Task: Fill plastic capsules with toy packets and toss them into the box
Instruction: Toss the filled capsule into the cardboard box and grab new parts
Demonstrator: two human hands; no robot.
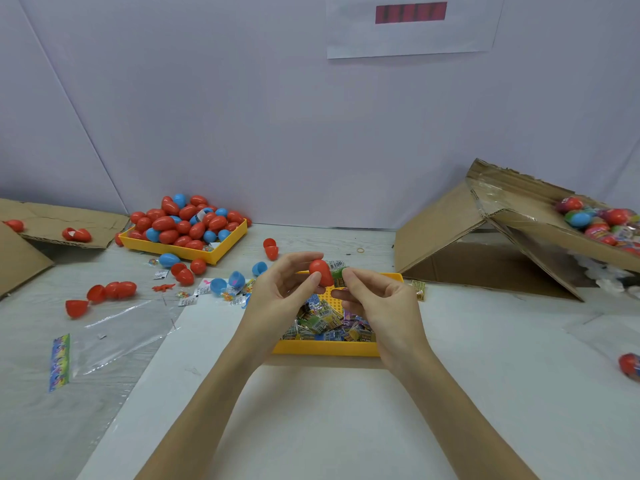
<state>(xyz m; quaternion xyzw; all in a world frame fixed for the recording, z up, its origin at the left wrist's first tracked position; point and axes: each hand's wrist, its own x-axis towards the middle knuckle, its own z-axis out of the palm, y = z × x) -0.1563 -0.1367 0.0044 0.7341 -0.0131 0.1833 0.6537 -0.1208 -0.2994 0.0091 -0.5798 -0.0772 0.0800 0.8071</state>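
My left hand pinches a red capsule half between thumb and fingers above the near yellow tray. My right hand holds a green toy packet at the capsule's open end; how far the packet is inside I cannot tell. The tray under both hands holds several colourful toy packets. A tilted cardboard box at the right holds wrapped filled capsules.
A second yellow tray piled with red and blue capsules sits at the back left. Loose capsule halves, small packets and a clear plastic bag litter the left of the table. Flat cardboard lies far left. One wrapped capsule lies at the right edge.
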